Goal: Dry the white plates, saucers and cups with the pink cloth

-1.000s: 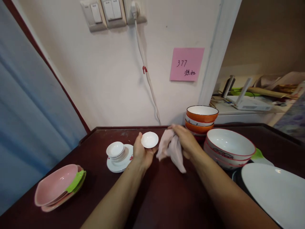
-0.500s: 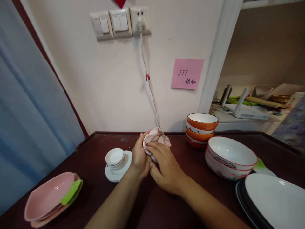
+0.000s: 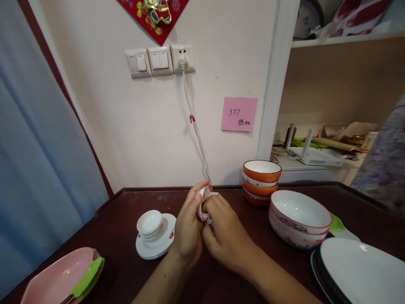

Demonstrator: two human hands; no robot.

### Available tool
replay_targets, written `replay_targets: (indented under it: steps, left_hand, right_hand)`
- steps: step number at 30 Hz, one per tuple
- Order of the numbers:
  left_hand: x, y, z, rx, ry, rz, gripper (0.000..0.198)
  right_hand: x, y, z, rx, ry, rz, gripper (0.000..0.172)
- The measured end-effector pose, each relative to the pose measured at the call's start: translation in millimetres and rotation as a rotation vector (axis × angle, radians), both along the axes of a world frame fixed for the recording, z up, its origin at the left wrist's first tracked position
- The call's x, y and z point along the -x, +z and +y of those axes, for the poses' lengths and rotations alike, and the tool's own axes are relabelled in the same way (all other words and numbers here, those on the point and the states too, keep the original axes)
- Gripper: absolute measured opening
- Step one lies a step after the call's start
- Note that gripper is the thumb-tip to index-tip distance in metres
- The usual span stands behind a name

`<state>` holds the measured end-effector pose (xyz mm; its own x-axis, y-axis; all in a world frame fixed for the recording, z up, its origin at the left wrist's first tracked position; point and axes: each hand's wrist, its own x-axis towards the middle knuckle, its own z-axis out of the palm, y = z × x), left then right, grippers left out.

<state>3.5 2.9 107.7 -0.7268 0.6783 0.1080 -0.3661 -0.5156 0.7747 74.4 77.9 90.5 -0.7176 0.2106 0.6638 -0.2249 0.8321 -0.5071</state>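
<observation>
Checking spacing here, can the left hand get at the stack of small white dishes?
Probably not: the left hand holds another small dish, though the way to the stack looks clear.

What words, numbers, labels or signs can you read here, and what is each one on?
"377": handwritten on the pink sticky note on the wall.
"想如": handwritten below the number on that note, as best I can read it.
"2": on the round clock face on the upper shelf, with what looks like "3" below it.
Too small to read: the marks on the wall switches and the red marking on the white container on the lower shelf.
</observation>
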Motion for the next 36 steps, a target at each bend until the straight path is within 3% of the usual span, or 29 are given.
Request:
replay_targets:
  steps: [4,9,12,15,18,21,25,28,33,36]
  left_hand:
    - [-2,2.4,1,-0.031,-0.009,-0.074,0.036]
    - [-4,5.3,3,-0.032,0.112,-0.078,0.036]
    - [-6,5.3,-1,-0.020,0.143,-0.011,0.036]
    - [-8,3.4,-5,0.045,0.108,0.100,0.037]
    - [-11,2.8,-5,0.018,0.052,0.104,0.036]
    - [-13,6.5,-3,-0.048,0.044,-0.035,0.035]
    - [-14,13.8,-3,-0.044,0.118,-0.091,0.035]
    - [-15,14.4,-6,-0.049,0.145,-0.055,0.040]
    - [-15,6.1,-11,0.097,0.177,0.209,0.039]
    - [-17,5.5,-11,0.066,0.119,0.258,0.036]
  right_hand:
    - [-4,6.6,0,0.176,0.178,0.099,0.035]
    - [-1,6.6,7,-0.070,0.142,0.072,0.059]
    - [-2,8.8,3,-0.128,0.072,0.005,0.052]
    - [-8,13.7,-2,-0.046,0.035,-0.044,0.034]
    - [-14,18.4,-3,0.097,0.109,-0.023,0.023]
    - [-16,20.7,0,0.187,0.224,0.075,0.027]
    - [-12,19.8,2,0.014,0.225,0.102,0.053]
    - [-10,18.1,-1,-0.121,0.158,0.061,0.060]
    - [-14,21.3,-8,0.024,0.060,0.001,0.039]
    - [-20,28.1,-10,0.190,0.145,-0.012,0.027]
